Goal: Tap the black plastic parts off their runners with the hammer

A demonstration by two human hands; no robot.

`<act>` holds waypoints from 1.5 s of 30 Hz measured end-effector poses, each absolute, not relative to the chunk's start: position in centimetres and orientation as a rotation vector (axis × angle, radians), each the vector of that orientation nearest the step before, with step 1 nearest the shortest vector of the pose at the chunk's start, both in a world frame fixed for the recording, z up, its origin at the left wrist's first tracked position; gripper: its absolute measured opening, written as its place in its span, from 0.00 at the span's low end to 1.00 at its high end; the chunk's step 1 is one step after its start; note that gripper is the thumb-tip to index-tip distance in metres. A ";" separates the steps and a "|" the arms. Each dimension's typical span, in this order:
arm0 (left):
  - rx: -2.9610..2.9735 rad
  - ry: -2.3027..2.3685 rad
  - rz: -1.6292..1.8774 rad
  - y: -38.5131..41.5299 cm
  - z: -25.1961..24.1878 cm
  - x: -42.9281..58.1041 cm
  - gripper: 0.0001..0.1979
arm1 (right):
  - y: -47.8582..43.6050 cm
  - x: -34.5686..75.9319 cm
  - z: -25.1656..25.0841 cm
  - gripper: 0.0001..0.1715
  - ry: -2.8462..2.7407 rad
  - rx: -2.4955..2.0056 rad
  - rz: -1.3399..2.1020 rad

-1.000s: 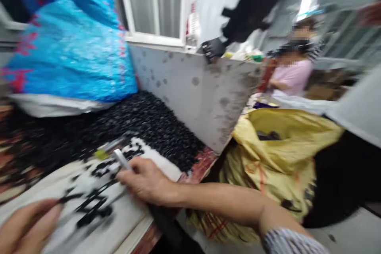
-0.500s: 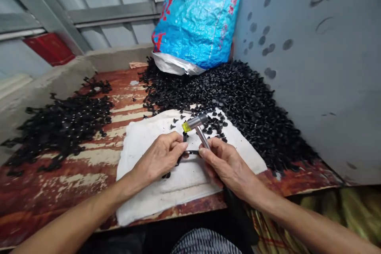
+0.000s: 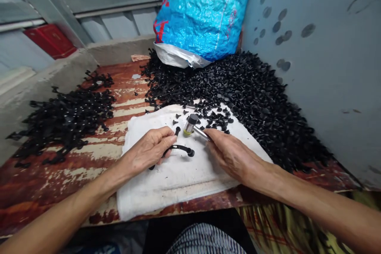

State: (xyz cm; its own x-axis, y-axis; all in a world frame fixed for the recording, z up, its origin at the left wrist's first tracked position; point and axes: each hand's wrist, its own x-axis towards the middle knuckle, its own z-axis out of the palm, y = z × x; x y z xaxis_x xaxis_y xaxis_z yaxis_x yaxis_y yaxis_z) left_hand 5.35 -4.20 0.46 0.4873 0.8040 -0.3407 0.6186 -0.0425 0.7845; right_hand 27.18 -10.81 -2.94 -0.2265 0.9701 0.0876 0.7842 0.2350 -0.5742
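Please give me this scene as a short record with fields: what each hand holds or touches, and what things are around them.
left hand: pinches a black plastic strip lying on the white cloth
right hand: grips a small hammer, its head down beside the strip's upright end
right of cloth: big heap of small black parts
left of cloth: pile of black strips
behind: blue bag
surface: worn red table

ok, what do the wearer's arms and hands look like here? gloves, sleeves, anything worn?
Both are bare: no gloves, rings or watch on the left hand or the right hand. Both forearms are uncovered to the frame edge, with no sleeve showing. Striped fabric lies at the bottom, below the arms.
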 end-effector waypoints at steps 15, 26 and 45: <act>2.093 1.096 0.002 -3.6 -0.5 5.4 0.15 | -10.9 28.0 -2.7 0.09 -1.997 -1.590 0.670; 2.077 1.067 -0.066 -3.4 -0.9 4.4 0.16 | -10.5 27.5 -1.9 0.11 -2.123 -1.755 0.593; 1.889 1.018 0.106 -2.8 -0.7 4.7 0.15 | -10.4 28.7 -3.2 0.13 -2.147 -1.773 0.485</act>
